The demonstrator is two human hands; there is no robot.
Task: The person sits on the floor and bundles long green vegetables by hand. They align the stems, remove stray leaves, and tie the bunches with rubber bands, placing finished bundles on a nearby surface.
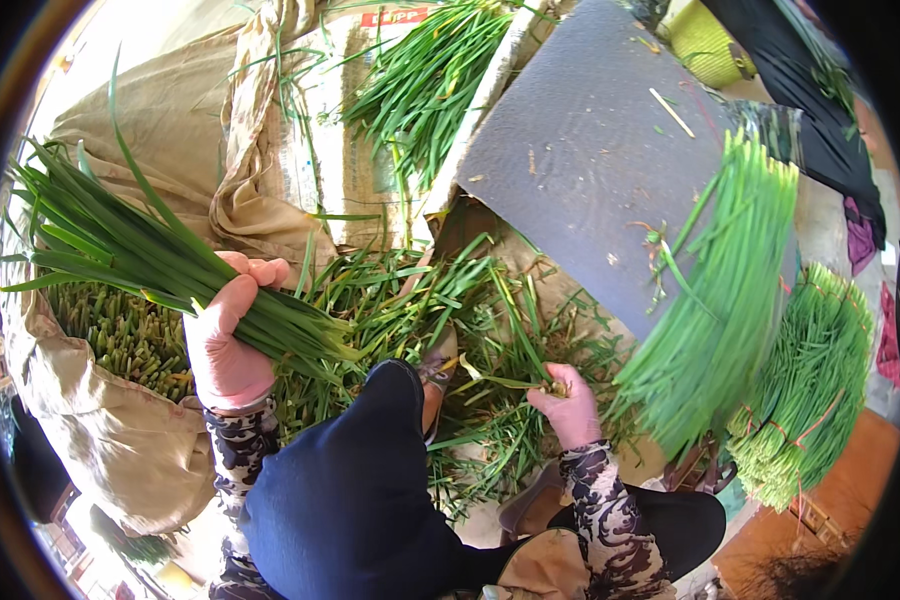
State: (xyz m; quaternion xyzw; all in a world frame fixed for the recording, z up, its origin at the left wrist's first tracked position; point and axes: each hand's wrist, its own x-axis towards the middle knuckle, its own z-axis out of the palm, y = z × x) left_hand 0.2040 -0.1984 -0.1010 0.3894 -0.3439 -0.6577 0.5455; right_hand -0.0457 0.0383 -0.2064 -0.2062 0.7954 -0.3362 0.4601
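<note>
My left hand (232,337) is wrapped around a loose bunch of long green leaves (157,262), which look like garlic chives. Their tips fan out to the upper left, and the other ends point right above my knee. Low on the right, my right hand (570,409) pinches a small wad of yellowish leaf scraps (555,388) between thumb and fingers. Beneath both hands spreads a heap of loose, partly yellowed leaf trimmings (487,360). A pile of chives (727,300), somewhat blurred, hangs over the edge of the dark grey board (570,142).
Tied chive bundles (810,390) stand at the right. On the left, an open cloth sack (127,457) holds densely packed stalks (127,337). More loose chives (435,82) lie on woven sacking (337,150). My knee (390,427) juts up between my hands.
</note>
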